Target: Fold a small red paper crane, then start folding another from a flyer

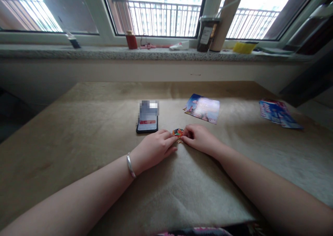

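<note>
Between my hands on the table lies a small, colourful piece (178, 132), mostly orange and green, perhaps paper or a sticker. My left hand (158, 146) rests flat at its left side, fingers stretched out, with fingertips touching the edge and the thumb apart below. A silver bangle circles the left wrist. On the other side, my right hand (199, 138) is curled, its thumb and forefinger pinching the piece's right edge. Fingertips hide part of the piece, so its exact kind cannot be made out. A tiny pale scrap (179, 142) shows just below it.
A phone (147, 127) with a partly blurred screen lies behind my left hand. Blue-and-pink printed cards (203, 108) lie behind my right hand, and more cards (279, 114) at the far right. A stone windowsill (104, 54) bears a red bottle (131, 41) and a dark container (206, 35).
</note>
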Available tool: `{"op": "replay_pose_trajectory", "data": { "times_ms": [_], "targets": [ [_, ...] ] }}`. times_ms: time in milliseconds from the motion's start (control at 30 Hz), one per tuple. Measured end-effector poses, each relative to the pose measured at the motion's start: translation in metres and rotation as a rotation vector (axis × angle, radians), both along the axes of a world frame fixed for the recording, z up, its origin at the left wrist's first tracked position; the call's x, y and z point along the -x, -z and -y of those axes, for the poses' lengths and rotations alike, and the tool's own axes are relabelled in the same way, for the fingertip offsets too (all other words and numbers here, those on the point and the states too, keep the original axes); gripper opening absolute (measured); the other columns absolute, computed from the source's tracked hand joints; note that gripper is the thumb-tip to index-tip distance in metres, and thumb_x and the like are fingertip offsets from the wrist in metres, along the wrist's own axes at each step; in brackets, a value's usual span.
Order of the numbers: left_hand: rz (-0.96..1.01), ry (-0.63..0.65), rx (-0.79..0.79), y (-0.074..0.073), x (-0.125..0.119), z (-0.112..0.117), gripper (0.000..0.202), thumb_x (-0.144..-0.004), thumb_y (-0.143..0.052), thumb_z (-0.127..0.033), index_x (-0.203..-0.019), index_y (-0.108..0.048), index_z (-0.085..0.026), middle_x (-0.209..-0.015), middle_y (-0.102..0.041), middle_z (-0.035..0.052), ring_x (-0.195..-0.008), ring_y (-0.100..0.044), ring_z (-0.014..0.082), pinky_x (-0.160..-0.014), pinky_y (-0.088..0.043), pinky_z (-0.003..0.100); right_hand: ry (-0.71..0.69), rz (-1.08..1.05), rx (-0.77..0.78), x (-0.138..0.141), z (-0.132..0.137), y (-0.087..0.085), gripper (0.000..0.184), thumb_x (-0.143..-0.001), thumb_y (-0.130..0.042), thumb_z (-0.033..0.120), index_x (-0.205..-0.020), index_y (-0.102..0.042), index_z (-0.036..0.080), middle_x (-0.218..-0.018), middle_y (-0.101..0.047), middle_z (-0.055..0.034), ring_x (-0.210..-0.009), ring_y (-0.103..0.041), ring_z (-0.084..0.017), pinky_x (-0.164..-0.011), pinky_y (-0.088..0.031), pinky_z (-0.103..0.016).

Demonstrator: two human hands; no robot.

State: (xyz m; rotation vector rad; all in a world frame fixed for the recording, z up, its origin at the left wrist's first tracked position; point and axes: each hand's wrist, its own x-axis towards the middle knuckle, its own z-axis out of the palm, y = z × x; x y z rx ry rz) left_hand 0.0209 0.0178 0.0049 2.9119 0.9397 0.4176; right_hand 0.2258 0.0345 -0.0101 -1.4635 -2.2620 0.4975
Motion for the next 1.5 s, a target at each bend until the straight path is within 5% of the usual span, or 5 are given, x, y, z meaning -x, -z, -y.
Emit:
{"op": "replay_pose_trajectory", "data": {
  "times_ms": [367, 700, 1167, 1500],
  "targets": [
    [-0.03, -0.009, -0.046, 0.0, -0.003, 0.001, 0.029, -0.089, -0.05, -0.025, -0.116, -0.056, -0.016, -0.104, -0.059, 0.0093, -0.095, -0.054, 0.0213, -0.084, -0.051, 0.037, -0.031, -0.024, -0.055, 0.0, 0.002, 0.001, 0.013, -0.078, -0.061, 0.025, -0.068, -0.057, 0.018, -0.073, -0.057, -0.0001, -0.063, -0.049, -0.011, -0.056, -0.033, -0.023],
    [-0.087, -0.005, -0.074, 0.001, -0.005, 0.001, 0.028, -0.091, -0.045, -0.023, -0.115, -0.056, -0.013, -0.105, -0.059, 0.0109, -0.095, -0.054, 0.0226, -0.086, -0.05, 0.039, -0.131, 0.24, -0.27, 0.003, 0.013, -0.008, 0.011, -0.083, -0.053, 0.022, -0.081, -0.064, 0.021, -0.082, -0.065, -0.0022, -0.077, -0.057, -0.017, -0.064, -0.035, -0.027],
    [-0.07, 0.026, -0.107, 0.002, -0.006, 0.001, 0.03, -0.093, -0.042, -0.023, -0.116, -0.056, -0.012, -0.108, -0.061, 0.0106, -0.096, -0.056, 0.022, -0.085, -0.052, 0.039, -0.056, 0.347, -0.26, 0.003, 0.013, -0.013, 0.014, -0.084, -0.052, 0.026, -0.077, -0.063, 0.019, -0.077, -0.062, -0.0034, -0.078, -0.055, -0.017, -0.064, -0.034, -0.027],
    [-0.094, 0.023, -0.118, 0.003, -0.008, 0.0, 0.029, -0.091, -0.044, -0.02, -0.116, -0.056, -0.012, -0.108, -0.06, 0.0108, -0.097, -0.056, 0.0216, -0.085, -0.052, 0.038, -0.02, 0.195, -0.148, 0.002, 0.008, -0.008, 0.011, -0.078, -0.054, 0.024, -0.072, -0.061, 0.018, -0.073, -0.058, -0.0027, -0.068, -0.052, -0.014, -0.062, -0.035, -0.024]
  ]
}}
